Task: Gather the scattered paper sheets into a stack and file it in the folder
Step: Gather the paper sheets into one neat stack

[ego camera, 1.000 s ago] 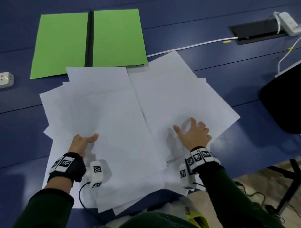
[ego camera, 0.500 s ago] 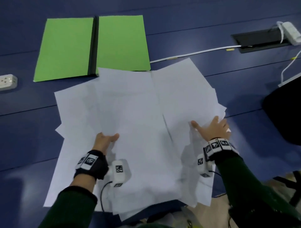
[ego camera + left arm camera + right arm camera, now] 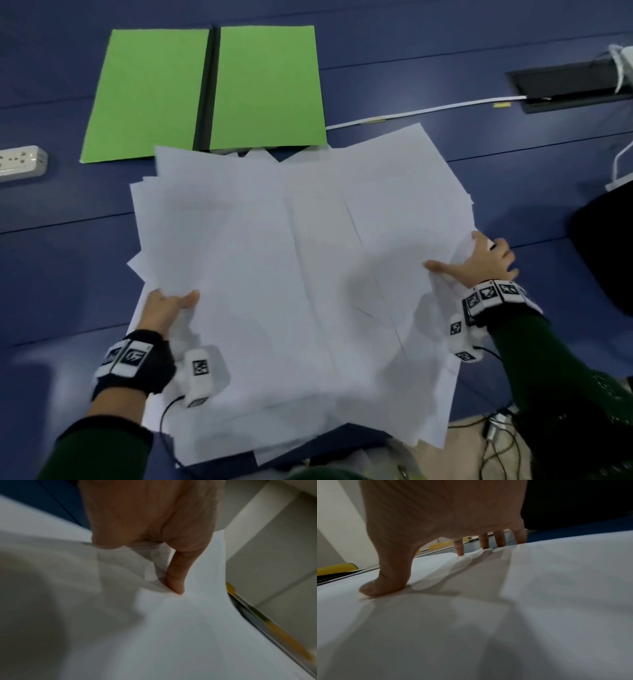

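On the far side of the blue table [image 3: 428, 61], a green folder [image 3: 267, 85] is laid open and flat, its black spine between the two covers; its near edge is overlapped by the far corners of the paper sheets [image 3: 291, 274]. A white power strip [image 3: 20, 164] is seen at the far left, well apart from the sheets. At the far right a dark cable hatch [image 3: 565, 87] is set into the table, from which a white cable [image 3: 411, 111] is led toward the folder's near right corner. A black object is cut off by the right edge.

The sheets are spread in a loose overlapping pile across the near middle, with some hanging over the table's near edge. The left hand [image 3: 164, 308] is pinched on the pile's left edge, thumb on top and fingers hidden beneath. The right hand [image 3: 479, 260] is spread, thumb and fingertips pressed down on the crumpled right edge. Pale floor is glimpsed below the near right edge.
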Available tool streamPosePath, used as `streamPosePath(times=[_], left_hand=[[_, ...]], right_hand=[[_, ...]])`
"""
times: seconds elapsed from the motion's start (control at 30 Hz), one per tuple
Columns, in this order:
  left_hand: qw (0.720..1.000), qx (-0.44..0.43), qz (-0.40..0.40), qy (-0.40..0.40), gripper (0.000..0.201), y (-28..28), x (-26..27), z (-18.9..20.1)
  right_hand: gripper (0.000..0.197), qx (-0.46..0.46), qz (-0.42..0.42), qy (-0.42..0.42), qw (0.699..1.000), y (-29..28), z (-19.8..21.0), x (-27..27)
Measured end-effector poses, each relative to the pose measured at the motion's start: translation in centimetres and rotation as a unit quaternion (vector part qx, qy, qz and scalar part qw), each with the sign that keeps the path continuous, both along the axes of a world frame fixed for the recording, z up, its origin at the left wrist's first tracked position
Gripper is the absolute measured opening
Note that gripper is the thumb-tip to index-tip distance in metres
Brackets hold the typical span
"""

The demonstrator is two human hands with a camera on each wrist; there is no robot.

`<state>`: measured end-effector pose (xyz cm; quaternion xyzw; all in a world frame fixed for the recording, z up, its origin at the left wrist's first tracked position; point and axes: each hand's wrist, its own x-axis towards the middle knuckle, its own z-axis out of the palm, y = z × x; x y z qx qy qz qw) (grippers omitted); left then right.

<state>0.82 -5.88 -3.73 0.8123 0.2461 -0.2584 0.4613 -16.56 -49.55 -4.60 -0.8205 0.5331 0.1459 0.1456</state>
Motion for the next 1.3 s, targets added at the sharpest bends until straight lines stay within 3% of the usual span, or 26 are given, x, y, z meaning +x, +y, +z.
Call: streamPosePath(times=[0.1, 0.2, 0.33, 0.47, 0.53, 0.6, 0.7, 0.77, 0.9, 1.1, 1.23, 1.3], left_hand=[[0.995, -0.076, -0.051, 0.029, 0.023, -4.9, -1.7, -1.1], [0.989, -0.114, -0.086, 0.036, 0.030, -8.5, -2.8, -1.1], [0.993, -0.103, -0.046, 0.027, 0.035, -5.2, -2.6, -0.9], [0.996, -0.085, 0.018, 0.023, 0.030, -1.0, -2.5, -0.8], [0.997, -0.070, 0.019, 0.025, 0.029, -0.3, -2.2, -1.0], [0.998, -0.056, 0.016, 0.029, 0.041, 0.0, -2.0, -1.5], [0.999, -0.037, 0.021, 0.027, 0.050, -0.2, -2.0, -1.7], [0.999, -0.035, 0.022, 0.025, 0.054, -0.5, -2.1, -1.7], [0.999, -0.040, 0.019, 0.005, 0.044, -1.6, -2.5, -1.1], [0.999, -0.041, 0.017, 0.009, 0.049, -2.3, -2.3, -0.8], [1.000, -0.020, 0.001, 0.007, 0.023, -2.5, -2.3, -0.1], [1.000, -0.024, -0.001, -0.004, 0.032, -2.8, -2.6, 0.4]], right_hand=[[0.121, 0.002, 0.030, 0.026, 0.999, 0.5, 0.5, 0.8], [0.117, -0.005, 0.041, 0.044, 0.998, 0.3, 0.5, 0.8], [0.100, 0.050, -0.047, -0.064, 0.996, -2.4, 1.2, 0.5], [0.090, 0.127, -0.183, -0.161, 0.961, -3.2, 2.0, 1.2], [0.077, 0.144, -0.190, -0.159, 0.958, -2.6, 1.9, 1.6], [0.061, 0.142, -0.182, -0.171, 0.958, -2.0, 1.9, 1.8], [0.056, 0.155, -0.202, -0.222, 0.941, -1.2, 2.2, 2.0], [0.055, 0.153, -0.177, -0.220, 0.947, -0.3, 2.5, 2.5], [0.040, 0.049, -0.037, -0.162, 0.985, 1.6, 4.5, 3.4], [0.034, -0.030, 0.015, -0.251, 0.968, 2.1, 9.6, 3.9], [0.030, -0.041, 0.050, -0.293, 0.954, 2.7, 11.0, 3.9], [0.028, -0.068, 0.051, -0.311, 0.947, 3.0, 11.9, 3.9]])
